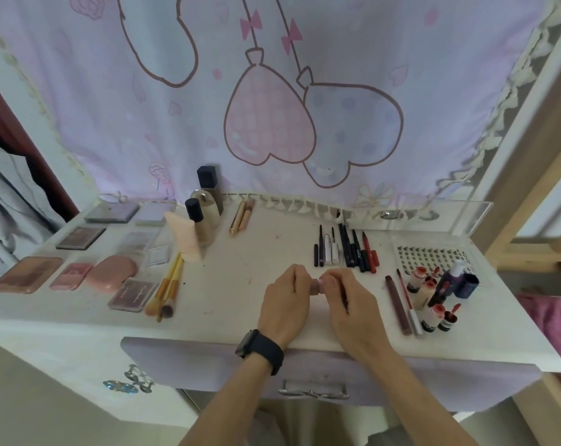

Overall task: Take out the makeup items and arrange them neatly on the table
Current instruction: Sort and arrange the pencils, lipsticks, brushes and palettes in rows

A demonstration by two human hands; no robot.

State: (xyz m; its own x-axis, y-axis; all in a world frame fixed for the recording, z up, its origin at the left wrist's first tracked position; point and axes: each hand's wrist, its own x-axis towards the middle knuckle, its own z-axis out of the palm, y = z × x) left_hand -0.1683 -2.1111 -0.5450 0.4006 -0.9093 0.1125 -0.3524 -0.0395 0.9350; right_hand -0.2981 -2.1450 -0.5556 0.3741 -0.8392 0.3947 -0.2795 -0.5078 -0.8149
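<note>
Between the fingers (296, 275), head view: a small pink item (317, 285) is held by its two ends, low over the front middle of the tabletop (240, 278); whether it touches the surface cannot be told.
Left hand (284, 300): its fingers are curled and pinched on the item's left end; a dark watch (260, 347) is worn at the wrist.
Right hand (348, 305): its fingers are curled and pinched on the right end.
Beyond the fingers, slightly right: a row of pencils (345, 251) is laid side by side, tips pointing away.
Well right of the fingers: lip tubes (428, 296) are clustered loosely, some tilted.
Left of the fingers: brushes (167, 292) are bunched, with palettes (79, 238) set out in rows past them.
Step in hand: judged to be the setting down of this item, perhaps after its cap is pressed home.
Doing it well: the item should be squared with the pencil row, lowered until it is steady, and released by one hand at a time so that it is not rolled. A spot in the bare stretch just beyond the fingers would suit, apart from its neighbours.
</note>
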